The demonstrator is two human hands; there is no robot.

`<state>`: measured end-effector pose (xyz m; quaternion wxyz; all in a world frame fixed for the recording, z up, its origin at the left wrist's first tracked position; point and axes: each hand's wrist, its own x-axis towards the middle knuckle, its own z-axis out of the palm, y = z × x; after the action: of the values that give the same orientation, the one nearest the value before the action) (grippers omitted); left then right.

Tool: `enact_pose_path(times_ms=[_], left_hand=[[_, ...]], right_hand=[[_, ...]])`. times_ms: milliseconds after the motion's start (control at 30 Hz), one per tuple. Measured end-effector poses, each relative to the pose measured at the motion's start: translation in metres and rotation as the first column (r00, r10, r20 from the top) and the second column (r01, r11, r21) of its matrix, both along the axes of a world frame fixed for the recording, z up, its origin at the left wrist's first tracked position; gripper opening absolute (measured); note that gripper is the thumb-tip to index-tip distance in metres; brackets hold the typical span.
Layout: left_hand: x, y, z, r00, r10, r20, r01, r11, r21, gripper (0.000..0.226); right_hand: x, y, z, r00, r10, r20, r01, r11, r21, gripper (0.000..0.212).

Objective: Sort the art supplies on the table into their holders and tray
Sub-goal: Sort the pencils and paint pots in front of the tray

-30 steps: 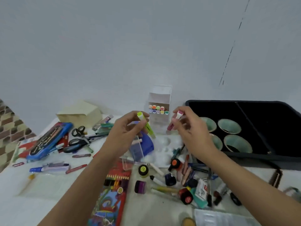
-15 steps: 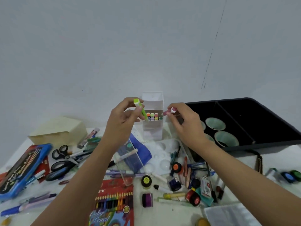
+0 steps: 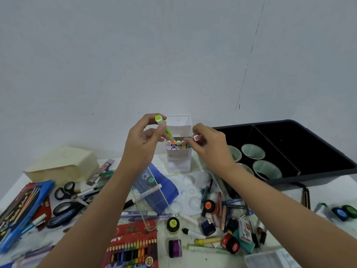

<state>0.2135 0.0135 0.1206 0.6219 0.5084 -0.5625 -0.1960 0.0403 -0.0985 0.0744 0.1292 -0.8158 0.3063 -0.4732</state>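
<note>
A clear marker holder stands at the back of the table with several colour-capped markers in it. My left hand pinches a lime-green marker, tilted, its lower end at the holder's top left. My right hand pinches a pink-capped marker just beside the holder's top right corner. A black tray with several pale green cups sits at the right.
Loose supplies cover the table: scissors, a blue pencil case, a coloured-pencil box, a white palette, paint pots, crayons and pens. A beige box stands back left.
Both hands have moved up and in to the marker holder; the green marker's end now reaches the holder's top, and the pink marker sits at its right corner. The view has shifted closer.
</note>
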Motion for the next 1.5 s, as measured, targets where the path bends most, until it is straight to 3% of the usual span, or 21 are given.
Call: enact_pose_path(times_ms=[100,333,700,867,1167,1400,1500], left_hand=[[0.004,-0.003,-0.002,0.999,-0.026,0.041,0.026,1.000,0.006,0.014],[0.016,-0.004,-0.020,0.985,-0.051,0.164,0.046,0.998,0.038,0.017],[0.023,-0.008,-0.035,0.966,-0.058,0.252,0.060,0.998,0.000,0.018],[0.025,-0.012,-0.041,0.892,0.011,0.452,0.006,0.999,-0.035,0.018],[0.031,-0.027,-0.049,0.836,0.130,0.533,-0.113,0.991,-0.065,0.022],[0.029,-0.018,-0.032,0.782,0.069,0.619,-0.011,0.995,-0.097,0.022],[0.022,-0.006,-0.023,0.823,0.087,0.562,-0.022,0.992,-0.121,0.021]], right_hand=[[0.004,-0.010,-0.006,0.999,-0.009,-0.046,0.007,0.999,-0.035,0.028],[0.000,-0.012,-0.025,0.978,0.102,-0.183,-0.082,0.990,0.113,0.031],[0.004,-0.019,-0.013,0.932,-0.053,-0.359,0.040,0.998,-0.044,0.029],[0.006,-0.021,-0.016,0.917,-0.115,-0.381,0.072,0.989,-0.127,0.024],[0.010,-0.023,-0.016,0.881,-0.178,-0.438,0.113,0.979,-0.170,0.027],[0.009,-0.023,-0.022,0.851,-0.209,-0.482,0.121,0.971,-0.208,0.019],[0.006,-0.024,-0.025,0.863,-0.193,-0.467,0.103,0.972,-0.212,0.017]])
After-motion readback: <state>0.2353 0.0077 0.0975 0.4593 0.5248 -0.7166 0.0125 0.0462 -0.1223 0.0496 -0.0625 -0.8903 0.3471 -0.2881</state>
